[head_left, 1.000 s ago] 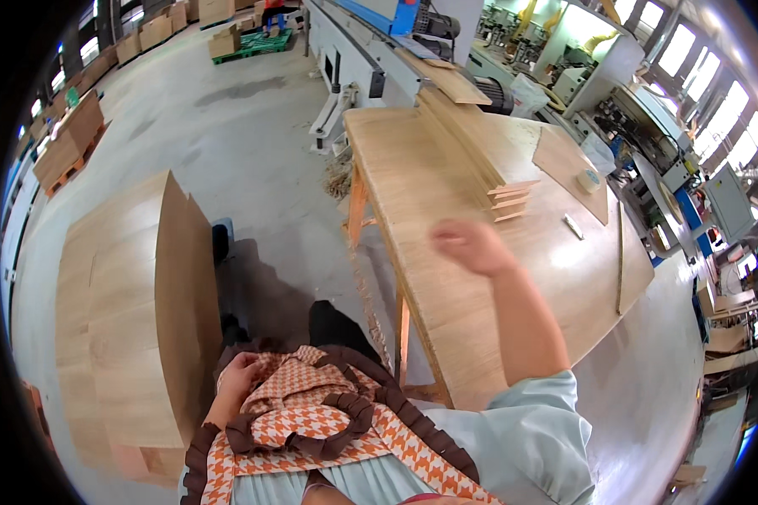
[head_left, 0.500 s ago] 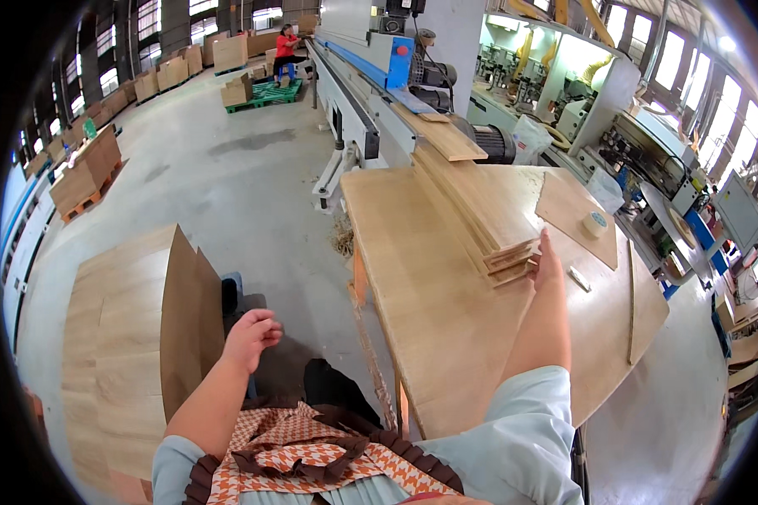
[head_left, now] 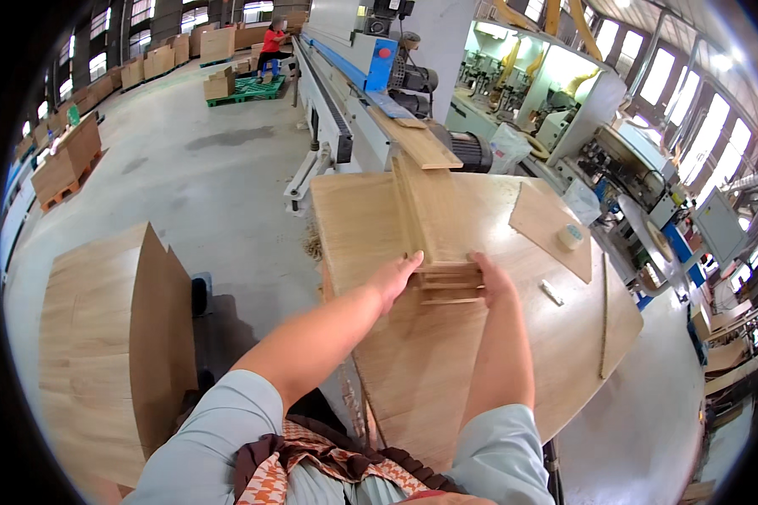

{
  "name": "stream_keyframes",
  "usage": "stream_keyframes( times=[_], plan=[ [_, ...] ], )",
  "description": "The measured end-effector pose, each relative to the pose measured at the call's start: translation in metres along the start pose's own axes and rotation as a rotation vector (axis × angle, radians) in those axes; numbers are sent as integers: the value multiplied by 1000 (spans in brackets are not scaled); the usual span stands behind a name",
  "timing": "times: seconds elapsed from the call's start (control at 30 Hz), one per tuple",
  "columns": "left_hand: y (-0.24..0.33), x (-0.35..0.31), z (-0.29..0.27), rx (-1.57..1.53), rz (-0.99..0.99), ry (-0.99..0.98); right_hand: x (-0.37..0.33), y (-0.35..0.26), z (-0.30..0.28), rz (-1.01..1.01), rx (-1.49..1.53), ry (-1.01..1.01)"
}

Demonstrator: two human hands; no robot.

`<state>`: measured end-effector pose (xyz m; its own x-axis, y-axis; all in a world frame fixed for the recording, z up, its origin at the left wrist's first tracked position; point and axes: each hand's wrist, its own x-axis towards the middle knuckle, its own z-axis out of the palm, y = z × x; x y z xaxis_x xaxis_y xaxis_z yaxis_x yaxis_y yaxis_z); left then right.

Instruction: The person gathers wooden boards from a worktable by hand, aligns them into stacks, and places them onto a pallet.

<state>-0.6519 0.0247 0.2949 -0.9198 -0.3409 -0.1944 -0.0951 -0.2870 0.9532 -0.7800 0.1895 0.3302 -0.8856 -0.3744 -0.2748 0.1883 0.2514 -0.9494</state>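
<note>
A stack of long wooden planks (head_left: 449, 227) lies on a wood-topped table (head_left: 514, 370), its near ends toward me. My left hand (head_left: 393, 279) grips the left side of the stack at the near end, thumb along the top edge. On the opposite side, my right hand (head_left: 496, 280) presses against the planks, its fingers partly hidden. The end faces show between my hands, with small gaps between some planks. Beyond the stack, another plank (head_left: 421, 147) reaches from the machine's bed over the far end.
A roll of tape (head_left: 570, 236) rests on a thin board (head_left: 547, 227) at the right, near a small white object (head_left: 552, 292) and a narrow strip (head_left: 604, 316). A long machine (head_left: 337, 93) stands ahead. Stacked panels (head_left: 88, 337) stand at left. A person in red (head_left: 273, 42) sits far off.
My left hand has come from beside the table onto the stack's left side. The near ends of the planks have swung left and squared toward me, with my right hand still on them.
</note>
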Motion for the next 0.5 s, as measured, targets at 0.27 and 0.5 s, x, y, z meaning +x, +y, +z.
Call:
stream_keyframes(
  times=[0.27,0.5],
  plan=[
    [-1,-60,18,-66,-45,-246,-55,16,-8,84,-18,108],
    [-26,-189,27,-78,45,-563,-148,68,-60,100,-13,-9]
  ],
)
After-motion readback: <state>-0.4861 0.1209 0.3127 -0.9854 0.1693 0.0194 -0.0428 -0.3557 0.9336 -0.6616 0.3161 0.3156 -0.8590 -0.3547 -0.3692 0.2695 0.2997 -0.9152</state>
